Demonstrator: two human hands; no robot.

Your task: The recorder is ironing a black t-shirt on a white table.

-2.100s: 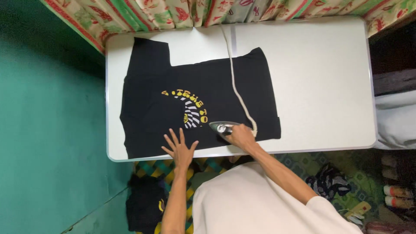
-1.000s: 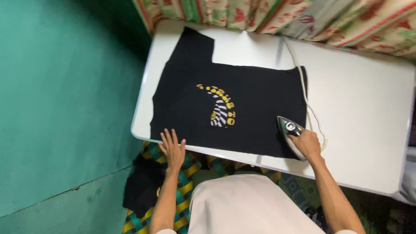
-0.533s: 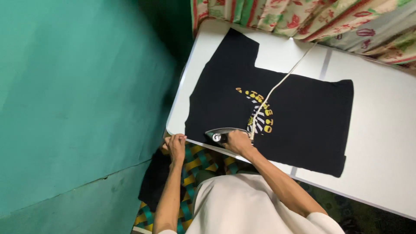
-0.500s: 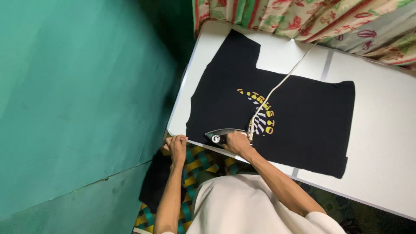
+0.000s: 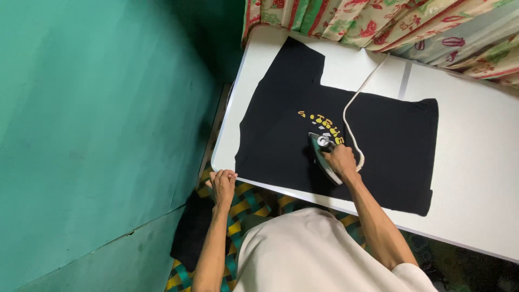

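On the shirt [image 5: 335, 135], spread across the desk [image 5: 476, 178], the iron [image 5: 323, 154] has swung from the near hem onto the yellow print; right hand [image 5: 343, 161] fingers grip its handle; left hand [image 5: 223, 184] fingers curl over the desk's near corner.

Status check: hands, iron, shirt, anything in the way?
Right hand grips iron on black shirt. Left hand at table edge. Cord trails across shirt.
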